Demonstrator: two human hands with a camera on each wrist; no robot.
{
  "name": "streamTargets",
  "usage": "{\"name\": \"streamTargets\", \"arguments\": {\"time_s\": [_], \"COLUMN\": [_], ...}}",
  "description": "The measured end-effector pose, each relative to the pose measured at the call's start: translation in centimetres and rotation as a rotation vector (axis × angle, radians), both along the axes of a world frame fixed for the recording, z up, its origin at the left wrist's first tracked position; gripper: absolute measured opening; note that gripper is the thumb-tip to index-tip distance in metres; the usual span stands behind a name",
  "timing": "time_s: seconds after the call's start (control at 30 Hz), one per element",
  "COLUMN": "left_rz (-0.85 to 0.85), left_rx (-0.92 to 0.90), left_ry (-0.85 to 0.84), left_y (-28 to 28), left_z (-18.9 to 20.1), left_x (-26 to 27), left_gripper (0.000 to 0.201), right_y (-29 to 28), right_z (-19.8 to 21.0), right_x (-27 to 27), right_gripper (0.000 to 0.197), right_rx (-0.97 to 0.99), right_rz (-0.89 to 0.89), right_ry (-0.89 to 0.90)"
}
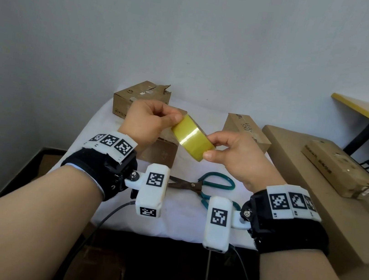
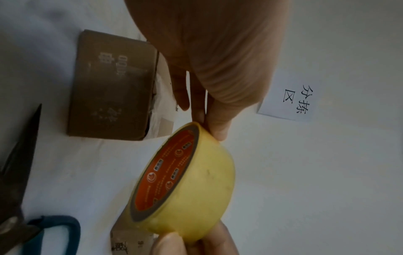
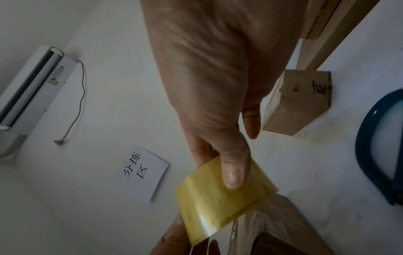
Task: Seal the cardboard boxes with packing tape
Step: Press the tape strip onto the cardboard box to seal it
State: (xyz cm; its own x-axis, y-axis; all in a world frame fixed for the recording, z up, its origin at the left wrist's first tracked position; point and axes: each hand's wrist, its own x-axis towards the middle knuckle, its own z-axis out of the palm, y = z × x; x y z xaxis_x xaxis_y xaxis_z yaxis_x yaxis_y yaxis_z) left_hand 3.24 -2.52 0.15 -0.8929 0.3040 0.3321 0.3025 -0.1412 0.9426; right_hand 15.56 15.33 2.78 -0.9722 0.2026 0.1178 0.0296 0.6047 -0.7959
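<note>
While both forearms reach forward over the white-covered worktop (image 1: 99, 124), the roll of yellow packing tape (image 1: 192, 137) hangs in the air between the two hands, above the cloth and touching none of the boxes. The left hand (image 1: 148, 120) is raised with its wrist bent, fingers curled in, and its fingertips (image 2: 218, 131) pinch the far upper edge of the roll. The right hand (image 1: 236, 157) comes in from the other side, knuckles up, thumb (image 3: 234, 172) laid flat along the tape's outer band while the other fingers curl behind it, so it too is clamped on the roll. From the left wrist view the roll's orange printed core (image 2: 167, 172) faces sideways, the roll tilted on its edge. Under the left hand sits a low brown cardboard box (image 1: 161, 153), with a torn-topped box (image 1: 141, 100) behind it near the wall and another box (image 1: 247, 132) off to the right. Green-handled scissors (image 1: 198, 186) lie closed on the cloth just in front of the wrists. Off to the right, a long flat carton (image 1: 337, 167) rests on a larger cardboard surface (image 1: 292, 180). A paper sign (image 3: 141, 170) with handwritten characters hangs on the wall.
</note>
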Motion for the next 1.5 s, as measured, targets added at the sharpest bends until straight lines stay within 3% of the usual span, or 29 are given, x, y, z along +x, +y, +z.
{"name": "streamTargets", "arguments": {"time_s": [0.57, 0.7, 0.87, 1.0, 1.17, 1.37, 1.5], "left_rz": [-0.026, 0.026, 0.085, 0.088, 0.071, 0.005, -0.029], "left_rx": [-0.220, -0.373, -0.519, -0.593, -0.621, -0.646, -0.530], "left_ry": [0.091, 0.165, 0.380, 0.504, 0.523, 0.607, 0.560], "left_y": [-1.1, -1.0, -0.7, -0.7, -1.3, -1.3, -2.0], "left_z": [0.0, -0.2, 0.1, 0.4, 0.8, 2.0, 3.3], "left_x": [-0.4, -0.5, 0.4, 0.9, 1.1, 2.1, 2.0], "left_gripper": [0.011, 0.011, 0.008, 0.007, 0.008, 0.012, 0.010], "right_y": [-0.4, -0.6, -2.0, -3.0, -2.8, -2.9, -3.2], "right_z": [-0.6, -0.6, -0.4, 0.0, 0.5, 0.3, 0.4], "right_x": [-0.4, -0.4, -0.8, -0.7, -1.2, -1.7, -1.7], "right_gripper": [0.024, 0.026, 0.029, 0.034, 0.044, 0.032, 0.010], "right_rx": [0.026, 0.000, -0.229, -0.181, -0.119, 0.016, -0.025], "right_rz": [0.067, 0.098, 0.155, 0.098, 0.050, -0.047, -0.082], "right_ry": [0.006, -0.003, -0.031, -0.037, 0.038, 0.083, 0.148]}}
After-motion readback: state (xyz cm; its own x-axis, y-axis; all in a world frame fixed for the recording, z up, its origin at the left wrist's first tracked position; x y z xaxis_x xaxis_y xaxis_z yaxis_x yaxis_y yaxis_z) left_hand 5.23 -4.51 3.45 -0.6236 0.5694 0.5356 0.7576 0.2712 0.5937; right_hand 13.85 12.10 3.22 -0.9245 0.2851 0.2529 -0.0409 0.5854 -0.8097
